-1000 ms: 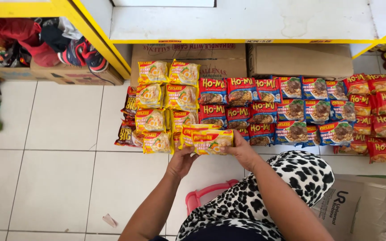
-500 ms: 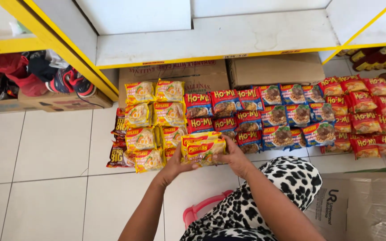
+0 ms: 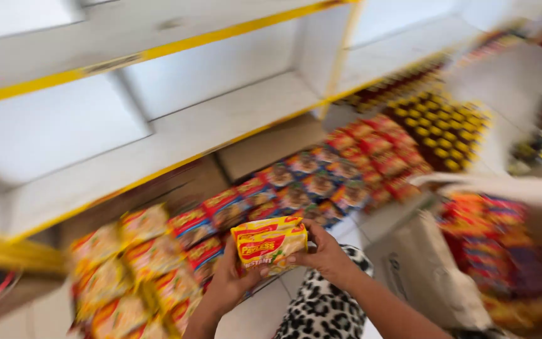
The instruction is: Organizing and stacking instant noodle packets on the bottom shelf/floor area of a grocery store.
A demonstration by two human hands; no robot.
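Lifted off the rows, yellow-and-red noodle packets [image 3: 270, 243] sit between both hands.

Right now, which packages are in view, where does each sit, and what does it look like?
Yellow-and-red flat noodle packets: stacked, held between left hand and right hand.
Yellow packets: floor rows, lower left, blurred.
Red-and-blue packets: floor rows, centre.
Red packets: floor rows, right of centre.
Brown cardboard box: right, open, with red packets inside.
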